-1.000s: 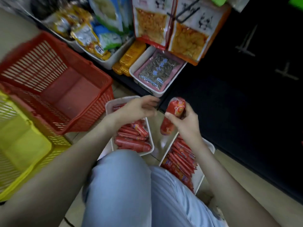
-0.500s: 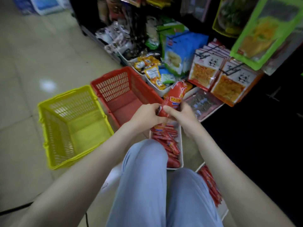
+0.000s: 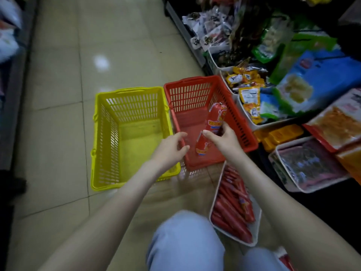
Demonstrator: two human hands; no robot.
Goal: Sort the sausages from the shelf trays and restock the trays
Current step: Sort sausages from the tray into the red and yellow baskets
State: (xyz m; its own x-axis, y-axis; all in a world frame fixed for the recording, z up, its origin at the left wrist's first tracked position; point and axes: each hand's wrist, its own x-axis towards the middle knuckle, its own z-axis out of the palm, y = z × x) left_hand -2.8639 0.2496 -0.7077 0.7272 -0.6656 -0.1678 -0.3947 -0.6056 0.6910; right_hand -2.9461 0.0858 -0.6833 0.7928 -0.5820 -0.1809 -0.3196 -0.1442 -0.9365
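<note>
My right hand [image 3: 224,139] grips a thick red sausage [image 3: 215,116] round its middle and holds it tilted over the red basket [image 3: 191,80]. My left hand [image 3: 170,147] hovers just left of it, above the wall between the red basket and the yellow basket [image 3: 127,90], fingers loosely curled and holding nothing. Both baskets stand side by side on the floor, and I see nothing lying in either. A white tray [image 3: 257,227] filled with several thin red sausages [image 3: 232,208] lies on the floor under my right forearm.
Low shelf trays with snack packets [image 3: 248,85] line the right side, among them a white tray of dark seed packets [image 3: 304,167]. Tiled floor [image 3: 58,124] stretches to the left. My knees [image 3: 185,243] fill the bottom; another tray's corner [image 3: 284,259] peeks out at the lower right.
My left hand has let go of the thick sausage and drawn a little to the left. My right hand has carried it over the red basket. My view has swung left towards the baskets.
</note>
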